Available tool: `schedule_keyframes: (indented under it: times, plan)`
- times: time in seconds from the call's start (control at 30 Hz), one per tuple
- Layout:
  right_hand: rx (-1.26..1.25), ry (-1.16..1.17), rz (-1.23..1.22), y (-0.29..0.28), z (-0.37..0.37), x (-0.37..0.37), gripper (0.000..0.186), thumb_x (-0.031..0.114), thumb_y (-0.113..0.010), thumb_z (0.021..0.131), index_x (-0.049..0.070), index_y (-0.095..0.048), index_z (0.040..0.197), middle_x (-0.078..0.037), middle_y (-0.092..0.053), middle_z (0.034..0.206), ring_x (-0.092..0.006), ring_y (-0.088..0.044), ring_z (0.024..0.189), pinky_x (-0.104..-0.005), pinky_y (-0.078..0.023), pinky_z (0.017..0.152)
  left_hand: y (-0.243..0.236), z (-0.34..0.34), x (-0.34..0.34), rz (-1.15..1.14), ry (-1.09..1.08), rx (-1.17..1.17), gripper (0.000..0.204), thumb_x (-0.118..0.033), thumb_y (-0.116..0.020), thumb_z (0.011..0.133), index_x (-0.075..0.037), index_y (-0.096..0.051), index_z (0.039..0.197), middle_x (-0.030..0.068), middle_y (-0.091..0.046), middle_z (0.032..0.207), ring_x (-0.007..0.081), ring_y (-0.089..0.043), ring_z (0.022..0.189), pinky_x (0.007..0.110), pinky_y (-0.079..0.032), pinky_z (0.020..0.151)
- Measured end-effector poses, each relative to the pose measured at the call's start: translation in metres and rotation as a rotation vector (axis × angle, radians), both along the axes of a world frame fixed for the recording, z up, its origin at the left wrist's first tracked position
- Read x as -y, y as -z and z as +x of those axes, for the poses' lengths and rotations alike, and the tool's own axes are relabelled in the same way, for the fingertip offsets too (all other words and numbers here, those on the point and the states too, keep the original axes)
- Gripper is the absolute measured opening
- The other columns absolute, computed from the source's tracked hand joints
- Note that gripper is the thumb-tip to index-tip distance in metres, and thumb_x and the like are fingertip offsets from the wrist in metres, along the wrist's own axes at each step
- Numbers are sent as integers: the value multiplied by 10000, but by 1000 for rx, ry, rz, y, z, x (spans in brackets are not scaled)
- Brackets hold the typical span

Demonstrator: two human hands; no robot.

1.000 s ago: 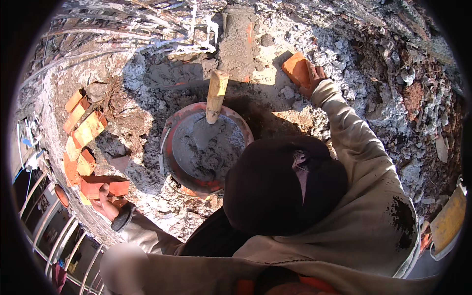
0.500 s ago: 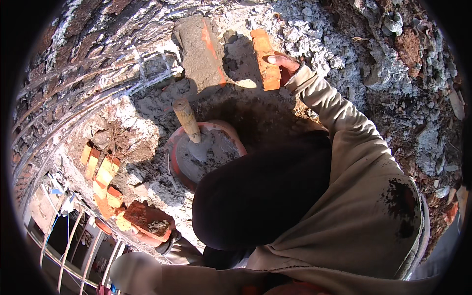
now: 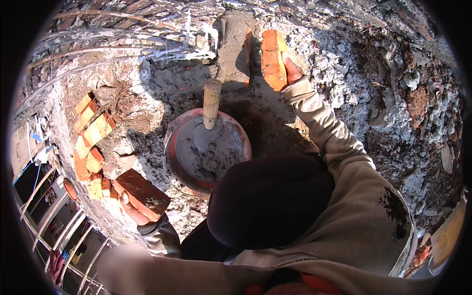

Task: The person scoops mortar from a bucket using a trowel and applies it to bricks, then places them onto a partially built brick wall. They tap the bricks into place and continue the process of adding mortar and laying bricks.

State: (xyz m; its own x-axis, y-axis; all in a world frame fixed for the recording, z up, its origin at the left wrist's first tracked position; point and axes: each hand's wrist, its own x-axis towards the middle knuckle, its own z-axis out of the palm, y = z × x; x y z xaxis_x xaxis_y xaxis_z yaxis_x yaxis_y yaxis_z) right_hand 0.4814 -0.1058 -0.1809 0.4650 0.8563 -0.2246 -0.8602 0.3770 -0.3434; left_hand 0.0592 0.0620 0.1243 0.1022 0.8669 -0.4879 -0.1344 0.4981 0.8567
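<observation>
My right hand (image 3: 293, 70) is closed on the right side of an orange brick (image 3: 273, 61), at the top right of centre. Just left of that brick is mortar-covered brickwork (image 3: 235, 49) with a narrow orange face showing. At the lower left my left hand (image 3: 133, 210) grips a darker red brick (image 3: 141, 193) from beneath, its thumb against the near end. Between the two hands a round reddish pan (image 3: 248, 140) holds grey mortar (image 3: 196, 150). A tool with a wooden handle (image 3: 212, 103) stands in the mortar, its blade mostly buried.
Several loose orange bricks and pieces (image 3: 98, 129) lie left of the pan. Pale sticks or rods (image 3: 123, 48) run across the upper left. A barred frame (image 3: 54, 221) stands at the lower left. My dark-clothed knee (image 3: 270, 201) is close to the pan; rough, whitish rubble ground (image 3: 339, 73) spreads rightward.
The view has turned, shifting the brickwork rightward. The right-hand brick is now closer to the brickwork and shows more of its broad face. My left hand's brick has come up slightly.
</observation>
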Motion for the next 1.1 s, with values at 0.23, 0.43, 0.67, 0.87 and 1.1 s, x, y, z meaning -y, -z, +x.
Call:
schedule_keyframes:
  times: [0.23, 0.43, 0.67, 0.87, 1.1]
  plan:
    - [693, -206, -704, -89, 8, -44, 448, 381, -775, 818, -4, -662, 1016, -29, -621, 667, -107, -553, 558, -242, -462, 530, 8, 14, -1, 47, 33, -61, 576, -412, -620, 848, -131, -475, 1330, 70, -563, 1176, 257, -551, 1052, 394, -474, 862]
    - [684, -230, -744, -61, -18, -84, 402, 321, -808, 797, -39, -643, 869, -64, -647, 699, -117, -584, 594, -282, -486, 559, 1, 17, 4, -71, 22, 39, 490, -339, -628, 856, -95, -517, 1266, 70, -601, 1129, 247, -587, 995, 392, -490, 846]
    - [885, -292, -799, -51, -13, -79, 447, 344, -800, 811, -56, -677, 966, -79, -698, 749, -109, -635, 636, -252, -523, 585, 5, 9, 2, -63, 49, 55, 497, -316, -652, 847, -98, -517, 1272, 58, -605, 1147, 240, -593, 1006, 389, -494, 866]
    - [1116, -277, -939, -61, -16, -77, 520, 456, -783, 798, -31, -685, 951, -86, -695, 736, -131, -632, 649, -297, -522, 615, 10, 4, 3, -85, 23, 34, 516, -318, -668, 845, -98, -513, 1285, 63, -608, 1158, 240, -593, 1021, 389, -494, 876]
    - [1158, -323, -943, -66, -10, -78, 491, 438, -776, 800, -19, -685, 955, -91, -698, 763, -136, -625, 656, -297, -515, 630, 12, -7, 2, -71, 6, -30, 550, -331, -677, 836, -104, -506, 1307, 63, -602, 1172, 240, -585, 1038, 392, -495, 882]
